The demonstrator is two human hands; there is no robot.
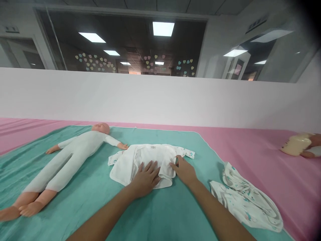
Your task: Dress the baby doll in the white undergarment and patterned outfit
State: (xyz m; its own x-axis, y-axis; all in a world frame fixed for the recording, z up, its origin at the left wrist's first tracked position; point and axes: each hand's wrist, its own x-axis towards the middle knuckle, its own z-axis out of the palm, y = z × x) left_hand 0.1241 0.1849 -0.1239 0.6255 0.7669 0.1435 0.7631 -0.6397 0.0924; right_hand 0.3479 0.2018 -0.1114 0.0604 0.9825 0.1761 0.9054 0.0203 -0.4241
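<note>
A small white baby shirt (150, 154) lies spread on a green blanket, its front parted and its patterned sleeves out to both sides. My left hand (145, 180) rests flat on the middle of the shirt, fingers spread. At the shirt's right side, my right hand (184, 169) pinches the edge of the front panel between thumb and fingers. The panel is partly folded over there. To the left, a baby doll (85, 145) in a pale bodysuit lies on its back, one hand close to the shirt's left sleeve.
Folded white patterned baby cloth (247, 199) lies to the right on the edge of the green blanket (155, 221). Pink fabric (238, 144) is underneath. At the far right sits a yellowish, bag-like item (297, 144) beside part of another doll. A low white wall (150, 100) stands behind.
</note>
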